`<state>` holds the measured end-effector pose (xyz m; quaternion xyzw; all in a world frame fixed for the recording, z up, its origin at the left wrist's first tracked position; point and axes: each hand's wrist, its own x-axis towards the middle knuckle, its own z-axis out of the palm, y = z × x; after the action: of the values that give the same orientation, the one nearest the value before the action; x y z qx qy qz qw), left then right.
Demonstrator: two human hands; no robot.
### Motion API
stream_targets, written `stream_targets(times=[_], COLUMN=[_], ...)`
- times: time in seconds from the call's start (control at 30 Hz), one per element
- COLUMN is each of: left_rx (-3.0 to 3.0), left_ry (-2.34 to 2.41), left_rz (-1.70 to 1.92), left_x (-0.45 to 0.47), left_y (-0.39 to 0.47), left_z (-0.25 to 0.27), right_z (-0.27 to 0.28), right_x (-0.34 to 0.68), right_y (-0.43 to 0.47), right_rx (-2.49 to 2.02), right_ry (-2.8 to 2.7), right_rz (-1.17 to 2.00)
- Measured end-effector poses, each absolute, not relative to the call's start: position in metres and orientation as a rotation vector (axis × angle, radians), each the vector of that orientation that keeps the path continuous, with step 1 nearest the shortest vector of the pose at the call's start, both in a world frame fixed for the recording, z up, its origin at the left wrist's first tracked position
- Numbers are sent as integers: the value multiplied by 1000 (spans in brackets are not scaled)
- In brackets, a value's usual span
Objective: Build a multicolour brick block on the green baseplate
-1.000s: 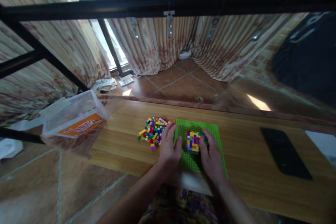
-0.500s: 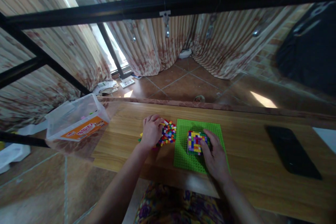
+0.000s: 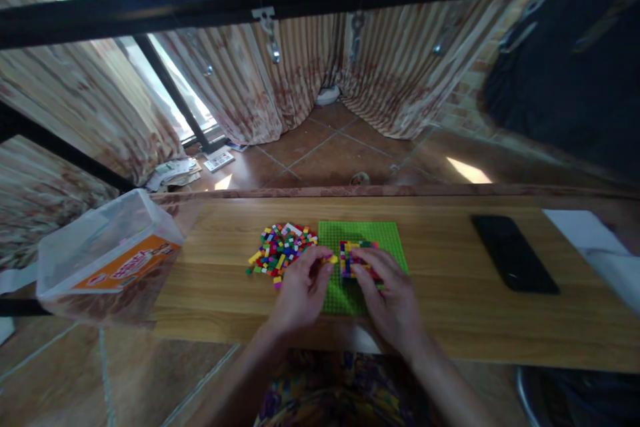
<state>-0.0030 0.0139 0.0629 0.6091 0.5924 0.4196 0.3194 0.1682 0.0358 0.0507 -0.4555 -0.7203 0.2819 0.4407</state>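
Observation:
My left hand (image 3: 306, 283) pinches a small yellow brick (image 3: 330, 259) between thumb and fingertips, over the left part of the green baseplate (image 3: 360, 230). On that plate stands a block built of many-coloured bricks (image 3: 346, 260). My right hand (image 3: 387, 287) is closed round the block's right side, with thumb and fingers on its top, and covers much of it. Left of the plate lies a spread pile of loose bricks (image 3: 280, 247) in many colours, partly behind my left hand.
A clear plastic box (image 3: 105, 233) with an orange label stands at the table's left end. To the right, a black phone (image 3: 513, 253) lies on the wooden table (image 3: 440, 320), with white paper (image 3: 580, 233) beyond it. A black metal bar (image 3: 200, 3) crosses above.
My left hand has left the loose bricks and moved right to beside the block, a yellow brick now in its fingers. My right hand stays at the block. The camera view has turned right.

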Motion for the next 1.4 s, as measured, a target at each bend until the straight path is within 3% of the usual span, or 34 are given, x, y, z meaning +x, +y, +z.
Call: stream_targets(times=[0.27,0.6,0.8,1.4], left_rx=[1545,1332,1218,1399], left_ry=[1430,1499,1510,1714], left_rz=[1148,1218,1268,1203], left_x=[26,36,26,-7], left_y=[-7,-9,-6,-35], left_z=[64,49,39,7], right_z=[44,44,51,62], right_x=[161,168,173,169], right_y=[10,12,49,135], right_rx=[-1186,-1168,-1252,-1293], right_ry=[-1606,-1764,-1666,-2329], right_rz=[888,626,713,990])
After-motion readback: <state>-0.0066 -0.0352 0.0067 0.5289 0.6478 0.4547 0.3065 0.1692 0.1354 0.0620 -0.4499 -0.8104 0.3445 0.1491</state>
